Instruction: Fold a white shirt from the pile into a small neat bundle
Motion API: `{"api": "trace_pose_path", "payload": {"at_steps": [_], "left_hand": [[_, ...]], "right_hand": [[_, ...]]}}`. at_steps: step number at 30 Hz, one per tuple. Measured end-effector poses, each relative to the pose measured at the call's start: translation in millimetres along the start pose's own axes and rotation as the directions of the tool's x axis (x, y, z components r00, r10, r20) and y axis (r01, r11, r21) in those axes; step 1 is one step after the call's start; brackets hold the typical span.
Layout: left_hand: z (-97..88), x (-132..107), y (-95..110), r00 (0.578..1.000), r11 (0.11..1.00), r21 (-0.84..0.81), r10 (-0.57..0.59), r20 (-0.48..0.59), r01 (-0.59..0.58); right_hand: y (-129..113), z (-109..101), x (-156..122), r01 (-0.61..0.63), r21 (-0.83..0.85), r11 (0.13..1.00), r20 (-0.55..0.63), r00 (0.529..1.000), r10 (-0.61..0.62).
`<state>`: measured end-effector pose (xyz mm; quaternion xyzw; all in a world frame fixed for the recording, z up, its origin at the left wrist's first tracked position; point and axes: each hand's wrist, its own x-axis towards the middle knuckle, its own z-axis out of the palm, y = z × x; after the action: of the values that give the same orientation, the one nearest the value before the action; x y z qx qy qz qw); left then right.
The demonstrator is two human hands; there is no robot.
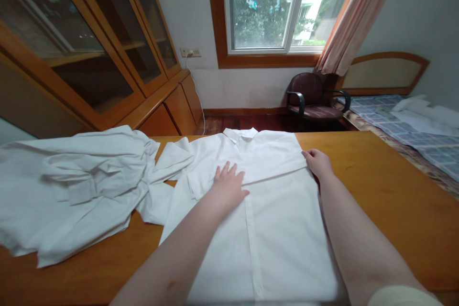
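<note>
A white collared shirt (265, 220) lies spread on the wooden table (387, 191), collar toward the window, with one sleeve folded across its chest. My left hand (227, 185) rests flat on the shirt's middle, fingers stretched out and pressing the folded sleeve. My right hand (317, 162) sits at the shirt's right edge near the shoulder, fingers curled on the fabric's edge.
A heap of rumpled white clothing (75, 186) covers the table's left side. Beyond the table stand a wooden glass-door cabinet (93, 52), a dark armchair (315, 100) under the window and a bed (412, 129) with folded white cloth at the right.
</note>
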<state>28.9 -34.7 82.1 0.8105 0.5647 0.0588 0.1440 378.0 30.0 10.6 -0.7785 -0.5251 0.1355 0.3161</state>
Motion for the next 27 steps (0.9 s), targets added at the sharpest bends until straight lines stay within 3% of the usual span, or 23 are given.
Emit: {"api": "trace_pose_path", "payload": {"at_steps": [2, 4, 7, 9, 12, 15, 19, 23, 25, 27], "left_hand": [[3.8, 7.9, 43.0, 0.976, 0.989, -0.044, 0.146, 0.159, -0.14], [16.0, 19.6, 79.7, 0.938, 0.966, -0.055, 0.26, 0.231, -0.254], [46.7, 38.1, 115.0, 0.944, 0.969, 0.023, 0.234, 0.234, -0.246], [68.5, 47.0, 124.5, 0.955, 0.961, 0.076, 0.25, 0.157, -0.264], [92.6, 51.6, 123.6, 0.929, 0.926, 0.072, 0.369, 0.043, -0.371], [103.1, 47.1, 116.4, 0.898, 0.899, 0.017, 0.435, 0.073, -0.437], [98.1, 38.5, 119.7, 0.89, 0.907, -0.016, 0.416, 0.187, -0.421], [80.6, 40.1, 145.6, 0.891, 0.946, 0.048, 0.286, 0.352, -0.322], [76.5, 43.3, 158.0, 0.915, 0.953, 0.094, 0.245, 0.321, -0.288], [80.4, 45.7, 163.7, 0.955, 0.959, 0.115, 0.235, 0.181, -0.258]], "right_hand": [[-0.7, -1.4, 5.4, -0.003, -0.078, 0.997, 0.027, 1.0, 0.005], [0.3, -4.1, 10.4, -0.007, -0.094, 0.996, 0.08, 0.997, 0.015], [3.6, -7.9, 17.2, -0.022, 0.009, 1.0, 0.158, 0.987, 0.021], [5.0, -8.7, 22.1, -0.053, 0.101, 0.993, 0.195, 0.98, 0.032], [4.2, -7.2, 30.8, -0.099, 0.129, 0.987, 0.213, 0.975, 0.07], [0.6, -5.7, 37.5, -0.072, 0.04, 0.997, 0.183, 0.981, 0.064], [-3.1, -6.4, 40.7, -0.168, 0.168, 0.971, 0.265, 0.957, 0.12], [-1.9, -6.7, 45.2, -0.31, 0.319, 0.895, 0.401, 0.9, 0.169], [-0.5, -6.0, 49.2, -0.343, 0.331, 0.879, 0.429, 0.884, 0.184], [0.9, -5.2, 53.6, -0.369, 0.325, 0.871, 0.452, 0.869, 0.2]]}}
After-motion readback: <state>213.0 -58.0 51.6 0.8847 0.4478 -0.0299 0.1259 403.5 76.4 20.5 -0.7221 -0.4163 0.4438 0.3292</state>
